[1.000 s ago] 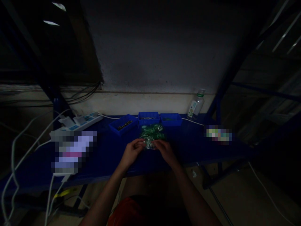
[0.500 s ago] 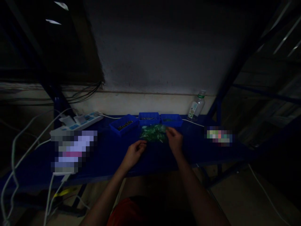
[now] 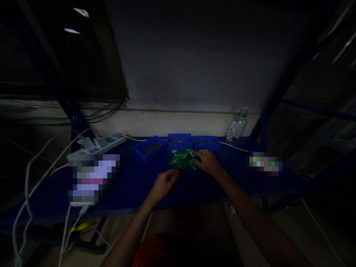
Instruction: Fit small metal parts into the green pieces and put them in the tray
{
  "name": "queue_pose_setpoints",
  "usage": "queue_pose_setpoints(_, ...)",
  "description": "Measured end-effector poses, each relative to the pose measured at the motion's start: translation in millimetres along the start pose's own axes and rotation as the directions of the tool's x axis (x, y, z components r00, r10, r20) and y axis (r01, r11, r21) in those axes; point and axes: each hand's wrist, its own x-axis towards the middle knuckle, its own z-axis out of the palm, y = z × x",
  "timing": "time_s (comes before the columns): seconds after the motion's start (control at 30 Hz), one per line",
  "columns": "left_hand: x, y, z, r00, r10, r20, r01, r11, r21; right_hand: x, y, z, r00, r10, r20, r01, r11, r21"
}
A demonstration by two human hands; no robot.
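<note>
A low heap of small green, glassy-looking pieces (image 3: 182,158), perhaps in a clear bag, lies on the blue table. At its right edge is my right hand (image 3: 208,162), fingers bent down and closed. Something small, dark and shiny shows by those fingertips, too dim to name. My left hand (image 3: 165,182) rests just below the heap's near left side, thumb and fingers curled together. What it pinches, if anything, is hidden. Behind the heap stand a blue tray with small brassy parts (image 3: 151,149), a middle blue tray with thin metal pieces (image 3: 180,141) and a right blue tray (image 3: 206,142) with dim greenish contents.
A clear plastic bottle (image 3: 236,126) stands at the back right by the wall. To the left are a white power strip (image 3: 97,145) with plugs and cables, and a blurred-out device (image 3: 94,181). Another blurred item (image 3: 265,163) lies at right on the blue table (image 3: 128,193).
My right hand has turned and moved in over the heap's right edge. The left hand stays near the same spot. The whole view has shifted slightly.
</note>
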Motion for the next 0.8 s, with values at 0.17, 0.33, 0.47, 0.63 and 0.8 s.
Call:
queue_pose_setpoints(0.17,0,-2,0.1,1.000,0.006,0.000,-0.006,0.999,0.036,-8,-14,12,0.986,-0.128,0.109,0.125,0.992,0.034)
queue_pose_setpoints(0.33,0,-4,-1.0,1.000,0.001,0.018,-0.001,0.999,0.036,-7,-14,5,0.989,-0.123,-0.087,0.131,0.987,0.092)
queue_pose_setpoints(0.47,2,-2,-0.5,1.000,0.001,-0.018,0.000,0.999,0.037,-22,-37,-2,0.957,-0.012,-0.290,0.101,0.951,0.293)
queue_pose_setpoints(0.63,3,1,-0.1,1.000,0.008,-0.010,-0.008,0.999,-0.043,-36,-66,18,0.973,0.123,-0.194,0.055,0.694,0.718)
queue_pose_setpoints(0.8,3,-2,-1.8,0.997,-0.044,-0.060,0.035,0.989,-0.143,-38,-67,34,0.973,0.204,0.108,-0.187,0.425,0.885)
